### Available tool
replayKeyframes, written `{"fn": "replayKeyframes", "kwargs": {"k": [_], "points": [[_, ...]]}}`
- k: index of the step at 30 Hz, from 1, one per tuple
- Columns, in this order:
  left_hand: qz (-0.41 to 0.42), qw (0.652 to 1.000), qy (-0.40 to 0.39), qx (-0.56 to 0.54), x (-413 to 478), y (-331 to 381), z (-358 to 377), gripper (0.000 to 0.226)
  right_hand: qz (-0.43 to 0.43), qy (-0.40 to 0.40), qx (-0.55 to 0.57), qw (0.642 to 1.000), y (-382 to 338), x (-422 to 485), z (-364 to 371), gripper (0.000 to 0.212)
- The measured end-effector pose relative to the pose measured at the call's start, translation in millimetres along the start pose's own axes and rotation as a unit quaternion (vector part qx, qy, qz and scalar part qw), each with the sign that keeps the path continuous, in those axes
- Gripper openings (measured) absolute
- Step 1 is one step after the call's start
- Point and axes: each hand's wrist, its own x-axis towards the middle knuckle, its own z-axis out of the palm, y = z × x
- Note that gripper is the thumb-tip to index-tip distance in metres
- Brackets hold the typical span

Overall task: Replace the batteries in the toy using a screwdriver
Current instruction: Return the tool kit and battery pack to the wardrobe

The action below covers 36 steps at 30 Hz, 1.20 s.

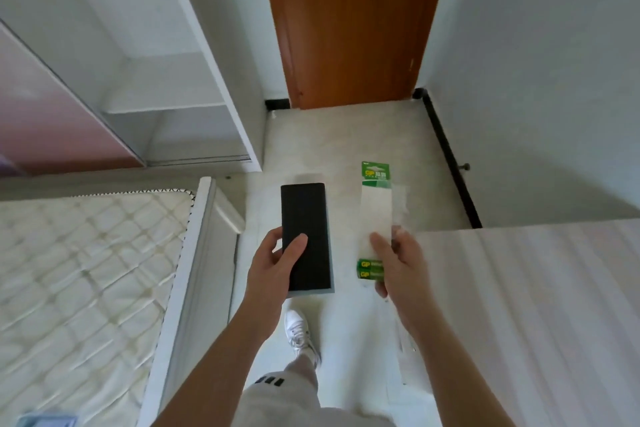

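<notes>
My left hand (273, 263) grips a flat black rectangular case (306, 236) with a pale grey-blue underside, thumb lying on its top face. My right hand (398, 263) pinches a long white battery card (376, 215) with a green top label. Two green batteries (370, 269) sit at the card's lower end, beside my palm. Both things are held at waist height above the floor. No toy or screwdriver shows in the head view.
A bare quilted mattress (79, 274) in a white bed frame lies to the left. A white striped tabletop (540, 315) is at the right. A brown door (353, 24) stands ahead, an open white wardrobe (166, 80) at the upper left. My white shoe (298, 329) is on the pale floor.
</notes>
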Motion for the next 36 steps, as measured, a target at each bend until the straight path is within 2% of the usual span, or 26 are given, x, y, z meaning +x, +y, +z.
{"fn": "replayKeyframes", "kwargs": {"k": [9,15,22,26,32,36], "points": [[0.002,0.992,0.106,-0.075,110,47,-96,0.028,0.016,-0.109,-0.041,0.993,-43,124,134,0.031],[0.005,0.989,0.118,-0.09,188,91,-135,0.029,0.018,-0.142,-0.066,0.988,-74,197,214,0.026],[0.005,0.987,0.134,-0.092,257,129,-163,0.022,0.033,-0.165,-0.076,0.983,-94,264,275,0.024],[0.0,0.983,0.155,-0.096,298,142,-172,0.026,0.036,-0.181,-0.089,0.979,-103,308,305,0.02],[0.001,0.972,0.208,-0.106,393,173,-180,0.024,0.015,-0.213,-0.106,0.971,-129,413,354,0.021],[0.007,0.958,0.252,-0.137,460,208,-181,0.024,-0.006,-0.274,-0.128,0.953,-163,493,383,0.026]]}}
